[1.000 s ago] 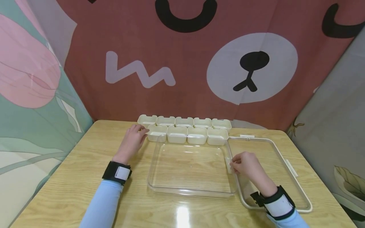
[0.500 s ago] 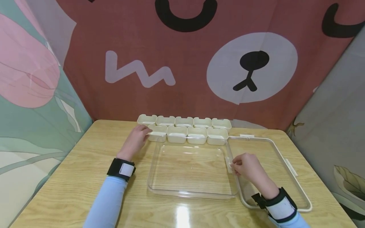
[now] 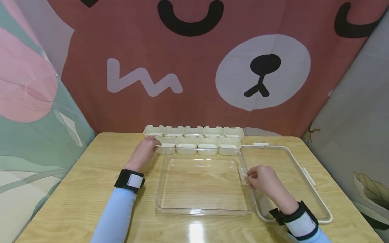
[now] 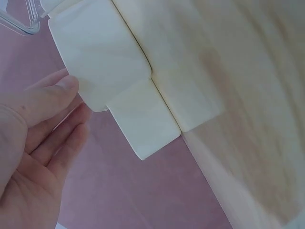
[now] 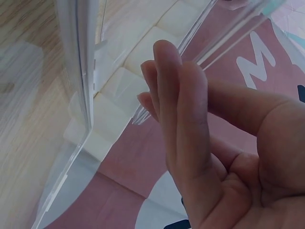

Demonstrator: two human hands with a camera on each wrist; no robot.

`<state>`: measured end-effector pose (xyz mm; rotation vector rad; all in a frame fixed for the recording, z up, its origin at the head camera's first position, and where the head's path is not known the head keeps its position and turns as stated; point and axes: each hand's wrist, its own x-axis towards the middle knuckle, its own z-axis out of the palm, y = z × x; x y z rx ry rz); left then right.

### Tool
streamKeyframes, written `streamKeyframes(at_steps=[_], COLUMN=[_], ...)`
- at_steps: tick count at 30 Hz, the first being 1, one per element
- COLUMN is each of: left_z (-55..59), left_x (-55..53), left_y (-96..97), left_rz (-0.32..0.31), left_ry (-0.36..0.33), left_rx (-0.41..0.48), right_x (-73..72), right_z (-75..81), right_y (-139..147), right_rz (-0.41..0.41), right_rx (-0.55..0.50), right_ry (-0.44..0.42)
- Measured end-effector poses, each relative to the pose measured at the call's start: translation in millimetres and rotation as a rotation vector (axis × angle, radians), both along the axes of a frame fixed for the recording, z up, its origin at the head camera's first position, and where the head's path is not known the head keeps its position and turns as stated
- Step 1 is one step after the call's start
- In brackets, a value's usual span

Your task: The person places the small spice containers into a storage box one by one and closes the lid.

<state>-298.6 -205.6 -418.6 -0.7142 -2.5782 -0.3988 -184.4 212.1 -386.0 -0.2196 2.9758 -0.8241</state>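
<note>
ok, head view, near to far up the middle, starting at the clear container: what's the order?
Clear container → front row of cream cups → back row of cream cups → bear-print backdrop.

Beyond the wooden table [image 3: 76, 195] hangs a reddish-brown cartoon-face cloth [image 3: 200, 108]; floral fabric [image 3: 24, 138] lines the left, grey fabric [image 3: 349, 125] the right. Light glares on the table's near part.

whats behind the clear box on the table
Four cream cups in a front row, then a back row of five, its lower part largely hidden by the front row and left hand.
</note>
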Motion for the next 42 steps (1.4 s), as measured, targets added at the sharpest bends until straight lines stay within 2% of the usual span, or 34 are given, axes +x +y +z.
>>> streamKeyframes(at_steps=[10, 26, 33, 37, 42], left_z=[2.7, 4.4, 6.0, 4.1, 13.5], left_x=[-0.5, -1.6, 9.1, 13.4, 23.9], left_y=[-4.1, -2.8, 1.2, -4.3, -11.3], left_rz=[0.011, 0.025, 0.019, 0.051, 0.057], left_ry=[-0.029, -0.056, -0.022, 0.0, 0.078], left_rx=[-0.012, -0.042, -0.038, -0.035, -0.05], right_x=[-2.0, -2.6, 4.0, 3.9, 2.3], right_z=[0.4, 0.0, -0.1, -1.3, -1.0], right_y=[-4.1, -5.5, 0.2, 0.6, -0.2], right_rz=[-0.068, -0.057, -0.039, -0.033, -0.028], right_rx=[-0.071, -0.025, -0.027, -0.035, -0.042], right_ry=[-0.078, -0.049, -0.029, -0.034, -0.035])
